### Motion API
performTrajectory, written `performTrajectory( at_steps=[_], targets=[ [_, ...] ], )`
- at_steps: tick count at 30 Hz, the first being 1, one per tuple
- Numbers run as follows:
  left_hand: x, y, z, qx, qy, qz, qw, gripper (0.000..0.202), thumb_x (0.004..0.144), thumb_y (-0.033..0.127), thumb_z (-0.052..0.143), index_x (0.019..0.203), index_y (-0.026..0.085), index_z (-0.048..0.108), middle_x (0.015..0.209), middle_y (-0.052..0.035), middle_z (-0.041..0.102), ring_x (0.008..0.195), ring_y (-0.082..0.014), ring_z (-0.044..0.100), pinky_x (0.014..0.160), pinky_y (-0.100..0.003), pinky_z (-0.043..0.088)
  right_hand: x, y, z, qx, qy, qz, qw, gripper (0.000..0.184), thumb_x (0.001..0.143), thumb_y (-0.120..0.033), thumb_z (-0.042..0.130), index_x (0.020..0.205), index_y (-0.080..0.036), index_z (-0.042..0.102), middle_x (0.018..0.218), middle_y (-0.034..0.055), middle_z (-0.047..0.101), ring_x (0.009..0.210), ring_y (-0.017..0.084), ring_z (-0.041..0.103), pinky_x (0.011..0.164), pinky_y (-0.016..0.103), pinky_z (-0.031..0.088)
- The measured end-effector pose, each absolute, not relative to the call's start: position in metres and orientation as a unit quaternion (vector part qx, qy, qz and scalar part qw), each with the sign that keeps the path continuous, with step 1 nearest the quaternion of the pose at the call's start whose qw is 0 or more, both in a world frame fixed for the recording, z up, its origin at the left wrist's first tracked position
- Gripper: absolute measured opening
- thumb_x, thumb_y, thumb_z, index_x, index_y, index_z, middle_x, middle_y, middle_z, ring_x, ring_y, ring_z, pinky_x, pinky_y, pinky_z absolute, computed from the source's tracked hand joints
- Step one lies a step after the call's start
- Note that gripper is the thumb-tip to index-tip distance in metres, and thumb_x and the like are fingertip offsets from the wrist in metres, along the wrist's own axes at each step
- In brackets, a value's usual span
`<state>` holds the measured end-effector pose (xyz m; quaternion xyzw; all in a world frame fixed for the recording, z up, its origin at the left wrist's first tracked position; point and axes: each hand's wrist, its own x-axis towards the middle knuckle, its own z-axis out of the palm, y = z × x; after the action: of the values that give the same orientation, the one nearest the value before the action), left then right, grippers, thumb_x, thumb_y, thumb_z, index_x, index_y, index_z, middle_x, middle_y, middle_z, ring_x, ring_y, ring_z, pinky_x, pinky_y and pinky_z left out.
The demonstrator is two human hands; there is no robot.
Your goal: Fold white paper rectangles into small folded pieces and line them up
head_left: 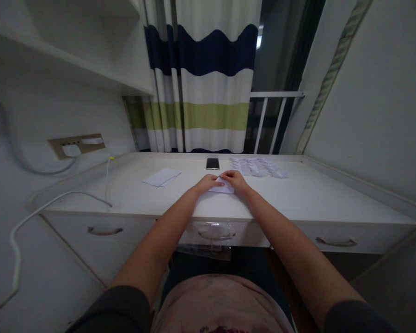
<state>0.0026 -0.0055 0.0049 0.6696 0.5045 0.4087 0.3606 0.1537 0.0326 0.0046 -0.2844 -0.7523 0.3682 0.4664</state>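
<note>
A sheet of white paper (225, 189) lies on the desk in front of me, its upper part bent into a slanted shape. My left hand (207, 183) grips its left side, with the thumb lying across the paper. At the upper edge, the fingers of my right hand (236, 179) pinch the same sheet, close to the left fingertips. Part of the sheet is hidden behind both hands. Off to the left rests a small stack of white paper sheets (162, 177). Several small folded white paper pieces (258, 167) are spread in rows beyond my right hand.
A dark phone (212, 163) lies near the back of the white desk (319, 194). A white cable (72, 193) crosses the desk's left end, below a wall socket (76, 145) with plugs. Clear plastic wrapping (208, 251) hangs at the middle drawer. A striped curtain (217, 88) hangs behind.
</note>
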Motion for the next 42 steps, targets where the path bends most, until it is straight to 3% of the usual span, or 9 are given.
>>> performTrajectory(
  at_steps=[11,22,32,36,42],
  targets=[
    [0.006,-0.014,0.014,0.686,0.507,0.379,0.358,0.033,0.054,0.041,0.073,0.053,0.013,0.055,0.045,0.0068,0.039,0.047,-0.0066,0.032,0.050,-0.023,0.023,0.154,0.033,0.005,-0.298,-0.734,0.395,0.465,0.035,0.055,-0.050,0.067,0.054,-0.016,0.060,0.051,-0.0009,0.052,0.050,0.010,0.042,0.048,0.025,0.031],
    [0.003,-0.012,0.010,0.696,0.492,0.360,0.380,0.037,0.056,0.048,0.071,0.058,0.013,0.056,0.048,0.0057,0.043,0.046,-0.0066,0.032,0.048,-0.023,0.019,0.155,0.027,0.007,-0.295,-0.722,0.426,0.458,0.034,0.056,-0.048,0.067,0.051,-0.017,0.053,0.047,-0.0036,0.044,0.047,0.008,0.036,0.044,0.024,0.025],
    [0.003,-0.010,0.009,0.697,0.503,0.355,0.367,0.035,0.058,0.045,0.069,0.065,0.012,0.063,0.050,0.0043,0.047,0.049,-0.0081,0.037,0.050,-0.023,0.023,0.154,0.029,0.005,-0.291,-0.726,0.427,0.454,0.031,0.055,-0.046,0.069,0.060,-0.016,0.065,0.060,0.0019,0.061,0.059,0.013,0.050,0.055,0.026,0.036],
    [0.002,-0.010,0.009,0.700,0.500,0.369,0.351,0.040,0.059,0.051,0.067,0.059,0.012,0.060,0.047,0.0045,0.043,0.049,-0.0082,0.034,0.051,-0.024,0.024,0.155,0.032,0.005,-0.303,-0.726,0.413,0.459,0.027,0.056,-0.042,0.069,0.059,-0.015,0.066,0.059,0.0025,0.062,0.058,0.013,0.050,0.055,0.026,0.037],
    [0.003,-0.010,0.008,0.695,0.461,0.407,0.374,0.053,0.068,0.063,0.052,0.066,0.012,0.065,0.061,-0.0010,0.058,0.062,-0.0126,0.046,0.061,-0.025,0.034,0.156,0.038,0.004,-0.322,-0.718,0.390,0.478,0.020,0.058,-0.035,0.066,0.060,-0.015,0.067,0.060,0.0024,0.064,0.059,0.013,0.051,0.056,0.026,0.038]
  ],
)
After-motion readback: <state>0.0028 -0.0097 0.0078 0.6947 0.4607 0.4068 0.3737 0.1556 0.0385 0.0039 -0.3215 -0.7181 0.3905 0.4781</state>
